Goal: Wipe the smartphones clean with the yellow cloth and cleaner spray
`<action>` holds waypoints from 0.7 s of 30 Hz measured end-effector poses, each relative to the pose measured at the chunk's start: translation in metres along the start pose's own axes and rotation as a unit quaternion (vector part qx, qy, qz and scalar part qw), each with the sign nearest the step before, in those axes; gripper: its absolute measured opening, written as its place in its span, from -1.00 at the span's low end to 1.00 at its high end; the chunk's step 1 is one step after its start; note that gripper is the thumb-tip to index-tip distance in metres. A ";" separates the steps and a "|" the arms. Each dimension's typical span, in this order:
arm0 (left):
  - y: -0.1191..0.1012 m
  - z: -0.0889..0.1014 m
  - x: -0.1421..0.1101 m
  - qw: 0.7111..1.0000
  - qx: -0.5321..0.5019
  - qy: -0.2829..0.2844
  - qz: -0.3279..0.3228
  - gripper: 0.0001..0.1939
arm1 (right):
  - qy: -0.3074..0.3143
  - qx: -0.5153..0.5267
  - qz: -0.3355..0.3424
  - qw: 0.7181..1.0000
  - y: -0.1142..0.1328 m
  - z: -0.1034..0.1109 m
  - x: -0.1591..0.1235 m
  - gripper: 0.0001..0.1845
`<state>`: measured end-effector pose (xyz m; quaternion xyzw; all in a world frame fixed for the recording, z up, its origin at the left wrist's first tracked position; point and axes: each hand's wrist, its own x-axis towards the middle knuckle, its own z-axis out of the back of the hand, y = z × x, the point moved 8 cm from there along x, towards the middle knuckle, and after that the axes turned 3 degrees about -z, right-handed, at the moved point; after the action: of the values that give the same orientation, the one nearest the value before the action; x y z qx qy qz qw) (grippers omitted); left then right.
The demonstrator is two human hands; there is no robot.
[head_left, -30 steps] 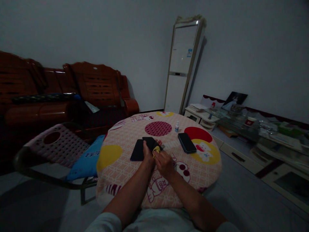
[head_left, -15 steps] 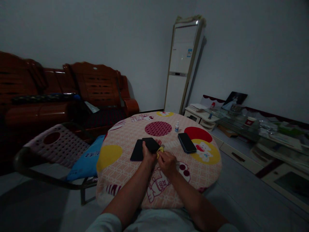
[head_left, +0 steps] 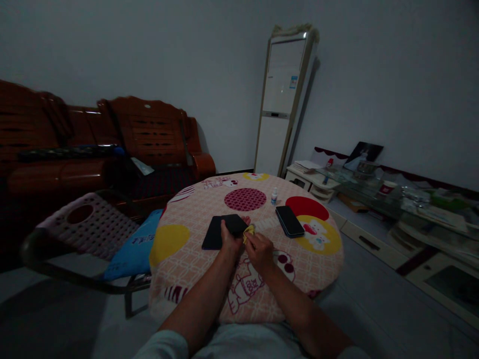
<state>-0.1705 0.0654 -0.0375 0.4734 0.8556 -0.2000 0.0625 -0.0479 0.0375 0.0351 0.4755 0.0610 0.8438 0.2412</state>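
Note:
My left hand (head_left: 231, 242) is closed on a flat black phone-like device (head_left: 235, 224), thumb across its near face and fingertips showing past the far edge. Partly beneath it, a second flat black device (head_left: 211, 237) lies on the table. A small yellow cloth (head_left: 248, 231) is pinched in my right hand (head_left: 261, 250), pressed to the right edge of the held device. Right of my hands lies a dark phone-shaped device or case (head_left: 289, 221). Behind that stands a small white bottle (head_left: 274, 196) with a blue label.
A patterned pink cloth covers the round table (head_left: 202, 199). At the left is a woven chair (head_left: 93, 224) with a blue cushion (head_left: 136, 247), and wooden seats (head_left: 149, 129) behind. A tall air conditioner (head_left: 280, 104) stands at the back; a cluttered cabinet (head_left: 359, 229) is at the right.
The yellow cloth has shifted and bunched slightly differently at the device's edge. My right fingers moved a little with it; the held device dipped very slightly.

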 end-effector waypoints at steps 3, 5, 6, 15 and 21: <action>0.000 0.000 -0.001 1.000 0.009 0.000 -0.001 -0.44 | 0.001 -0.003 0.001 1.000 0.001 0.001 0.001 -0.71; -0.001 0.000 -0.001 1.000 0.016 0.002 -0.004 -0.42 | 0.004 -0.006 0.005 1.000 0.002 0.001 0.001 -0.72; -0.001 0.000 -0.002 1.000 0.019 0.004 -0.004 -0.41 | 0.006 -0.007 0.008 1.000 0.003 0.000 0.001 -0.72; 0.004 0.001 0.000 1.000 0.026 0.005 0.014 -0.39 | 0.029 0.006 0.041 0.999 0.010 -0.006 0.000 -0.70; 0.000 0.000 -0.003 1.000 0.011 -0.012 -0.005 -0.46 | 0.020 -0.020 0.027 0.999 0.005 -0.005 0.000 -0.71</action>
<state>-0.1693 0.0629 -0.0367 0.4670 0.8549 -0.2158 0.0667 -0.0538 0.0334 0.0336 0.4549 0.0355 0.8606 0.2263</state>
